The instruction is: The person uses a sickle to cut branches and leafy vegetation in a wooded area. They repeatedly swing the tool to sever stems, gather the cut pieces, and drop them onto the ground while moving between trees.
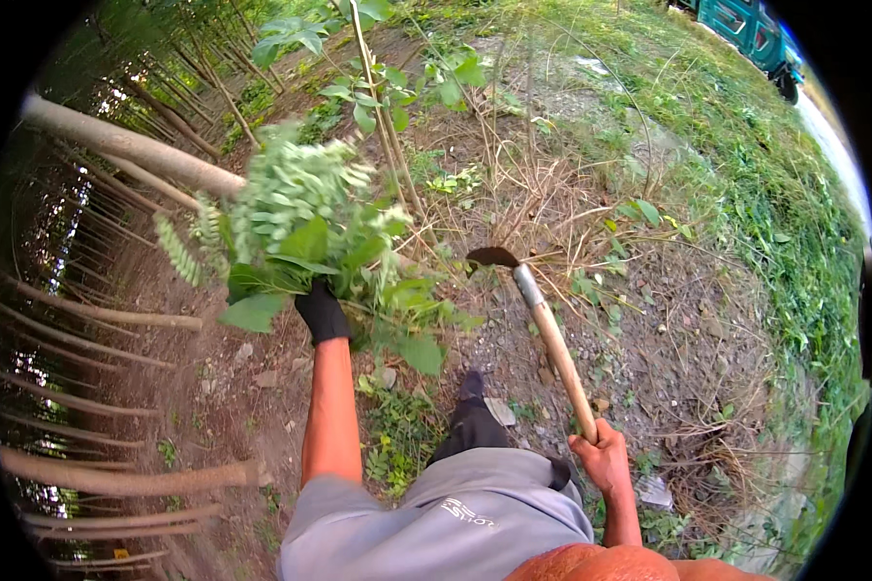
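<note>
My left hand (322, 312), in a black glove, is closed around a large bunch of cut leafy green stems (298, 210); the leaves hide its fingers. Bare and low on the right, my right hand (600, 452) grips the lower end of the wooden handle of a sickle (563, 356). A metal collar joins that handle to a dark curved blade (493, 257), which points left above the ground, beside dry stems. Thin upright saplings (385, 123) with broad leaves rise beyond the bunch.
Tree trunks (138, 149) line the left side. Dry brush (545, 210) stands ahead on stony soil, and a low green plant (396, 436) grows near my feet. Grass (770, 210) runs along the right, with a teal vehicle (745, 33) at the far upper right beside a pale road.
</note>
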The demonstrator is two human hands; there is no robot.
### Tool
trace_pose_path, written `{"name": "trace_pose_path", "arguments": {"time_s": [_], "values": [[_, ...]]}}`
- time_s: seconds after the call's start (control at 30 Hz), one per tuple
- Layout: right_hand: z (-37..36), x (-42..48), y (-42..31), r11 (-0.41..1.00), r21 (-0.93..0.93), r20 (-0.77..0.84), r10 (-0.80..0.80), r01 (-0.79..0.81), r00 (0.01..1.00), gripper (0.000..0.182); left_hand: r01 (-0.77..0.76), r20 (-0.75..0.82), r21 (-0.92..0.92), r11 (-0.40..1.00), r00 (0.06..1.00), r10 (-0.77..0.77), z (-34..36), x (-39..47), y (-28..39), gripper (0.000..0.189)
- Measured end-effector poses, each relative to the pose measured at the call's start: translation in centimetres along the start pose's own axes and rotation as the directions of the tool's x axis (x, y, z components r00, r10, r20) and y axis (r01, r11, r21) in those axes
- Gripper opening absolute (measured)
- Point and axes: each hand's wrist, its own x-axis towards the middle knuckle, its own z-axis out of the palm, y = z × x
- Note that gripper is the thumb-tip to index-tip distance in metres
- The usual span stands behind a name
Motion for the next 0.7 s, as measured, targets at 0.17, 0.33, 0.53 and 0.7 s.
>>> {"name": "trace_pose_path", "arguments": {"time_s": [0.17, 0.33, 0.53, 0.7], "values": [[5.2, 6.9, -8.7, 0.999, 0.027, -0.126, -0.036, 0.039, 0.991, 0.030, -0.056, 0.026, -0.276, 0.959, 0.998, 0.066, 6.9, 12.2, -0.1, 0.035], [10.7, 13.2, -16.8, 0.987, 0.126, -0.178, -0.078, 0.101, 0.981, 0.025, -0.043, 0.026, -0.326, 0.944, 0.998, 0.054, 10.2, 22.2, -0.9, 0.036], [15.1, 21.9, -29.5, 0.950, 0.069, -0.191, -0.286, 0.303, 0.939, 0.027, 0.043, 0.082, -0.326, 0.945, 0.997, -0.017, 10.7, 25.6, -1.5, 0.039], [18.6, 28.9, -37.4, 0.918, 0.067, -0.133, -0.380, 0.391, 0.915, 0.029, -0.093, 0.075, -0.320, 0.943, 0.990, 0.123, 10.9, 30.1, -2.1, 0.036]]}}
